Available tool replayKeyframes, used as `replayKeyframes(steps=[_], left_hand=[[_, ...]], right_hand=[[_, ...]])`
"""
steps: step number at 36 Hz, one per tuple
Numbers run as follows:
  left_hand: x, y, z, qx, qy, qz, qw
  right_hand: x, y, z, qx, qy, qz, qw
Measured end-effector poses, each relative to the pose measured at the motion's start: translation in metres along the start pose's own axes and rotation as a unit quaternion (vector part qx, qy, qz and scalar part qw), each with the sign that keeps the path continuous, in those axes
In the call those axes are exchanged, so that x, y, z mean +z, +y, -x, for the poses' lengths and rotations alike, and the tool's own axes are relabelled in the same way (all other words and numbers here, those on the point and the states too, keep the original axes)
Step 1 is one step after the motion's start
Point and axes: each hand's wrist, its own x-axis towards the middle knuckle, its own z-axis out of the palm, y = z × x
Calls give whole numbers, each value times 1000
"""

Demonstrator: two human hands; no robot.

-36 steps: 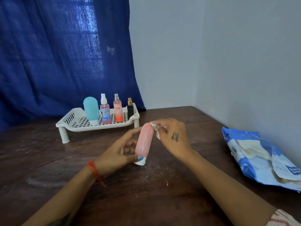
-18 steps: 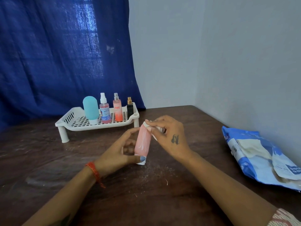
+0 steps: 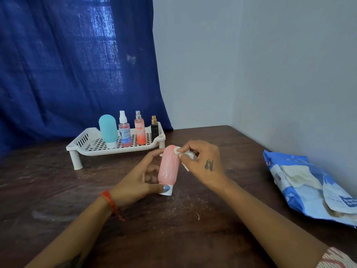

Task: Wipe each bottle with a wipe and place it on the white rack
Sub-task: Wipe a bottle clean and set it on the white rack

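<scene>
1. 1 pink bottle (image 3: 168,167) is held above the brown table (image 3: 173,229), with its white cap at the lower end and its round end at the top, a little tilted.
2. The bottle is gripped by the left hand (image 3: 139,180): the thumb is laid across the lower part near the cap, and the fingers are curled behind the body.
3. 1 white wipe (image 3: 185,154) is pinched by the right hand (image 3: 204,161) between the thumb and the fingers, and it is pressed on the upper right side of the pink bottle.
4. Thin whitish streaks are seen along the front of the pink bottle.
5. 1 white rack (image 3: 96,149) is placed on the table behind the hands, in front of 1 blue curtain (image 3: 67,64). It stands on short legs and its floor is perforated.
6. 4 bottles are counted on the rack, all upright in 1 row: 1 turquoise bottle (image 3: 108,130) standing on its white cap, 1 pink spray bottle (image 3: 124,132) with a white head, 1 orange spray bottle (image 3: 140,132), and 1 small dark bottle (image 3: 154,127) with a gold top.
7. The left part of the rack is not occupied by any bottle.
8. 1 blue and white pack (image 3: 313,186) is laid on the table at the right, near the grey wall (image 3: 289,74) and well apart from the hands.
9. 1 red thread band (image 3: 109,200) is worn on the left wrist, and 1 small dark mark is seen on the back of the right hand.
</scene>
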Motion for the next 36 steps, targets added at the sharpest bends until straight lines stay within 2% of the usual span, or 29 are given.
replayKeyframes(steps=[9,14,20,24,29,33,36], left_hand=[[0,-1,-1,12,3,21,1000],[0,-2,0,21,1,22,1000],[-1,-2,-1,18,-5,19,1000],[0,-1,-1,19,-5,20,1000],[-1,-3,-2,21,-8,19,1000],[-3,-6,-2,19,-9,24,1000],[-2,-8,-3,21,-13,23,999]], right_hand=[[6,5,1,-3,30,-5,1000],[3,0,2,-33,7,-31,999],[0,0,3,11,-16,-29,999],[3,4,4,23,5,-28,999],[3,2,2,-25,32,-45,998],[1,1,3,-47,4,-51,998],[2,0,3,-27,-13,-48,998]])
